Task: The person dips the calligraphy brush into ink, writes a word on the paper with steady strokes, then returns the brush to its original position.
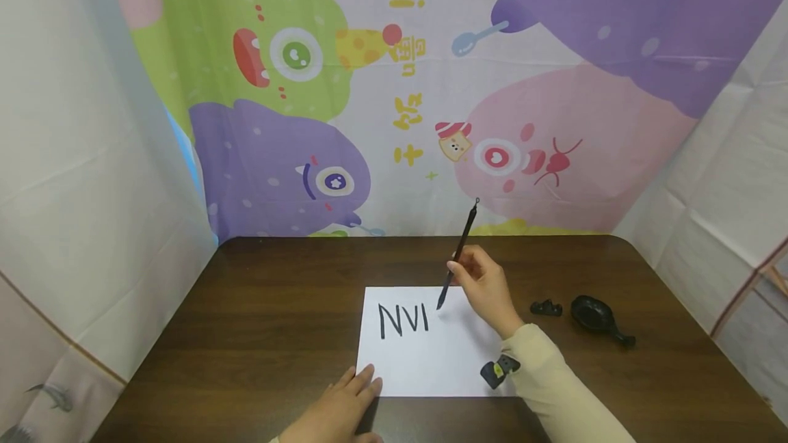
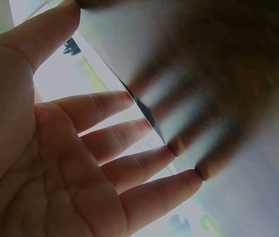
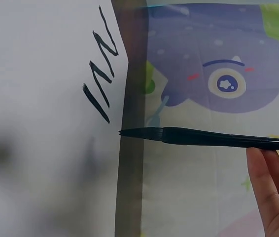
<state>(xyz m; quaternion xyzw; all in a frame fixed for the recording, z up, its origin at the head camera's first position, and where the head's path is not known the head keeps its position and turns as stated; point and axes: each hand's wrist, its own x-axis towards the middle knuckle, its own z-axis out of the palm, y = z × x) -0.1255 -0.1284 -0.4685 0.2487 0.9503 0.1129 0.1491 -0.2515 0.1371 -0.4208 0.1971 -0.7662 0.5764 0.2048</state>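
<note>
A black writing brush (image 1: pixel 466 232) stands steeply between the thumb and fingers of my right hand (image 1: pixel 488 290), which pinches its handle. Its dark tip points down just right of the inked letters "NVI" (image 1: pixel 403 320) on a white sheet of paper (image 1: pixel 425 371). In the right wrist view the brush (image 3: pixel 203 137) shows its pointed bristles close over the sheet, past the last stroke. My left hand (image 1: pixel 340 403) rests at the sheet's lower left corner. Seen from the left wrist, its fingers (image 2: pixel 144 197) are straight and spread, with fingertips against the paper.
Right of the sheet, on the dark wooden table (image 1: pixel 258 320), lie a black brush rest (image 1: pixel 546 307) and a black gourd-shaped dish (image 1: pixel 592 314). A cloth with cartoon monsters (image 1: pixel 394 204) hangs behind the table's back edge. White cloth hangs at both sides.
</note>
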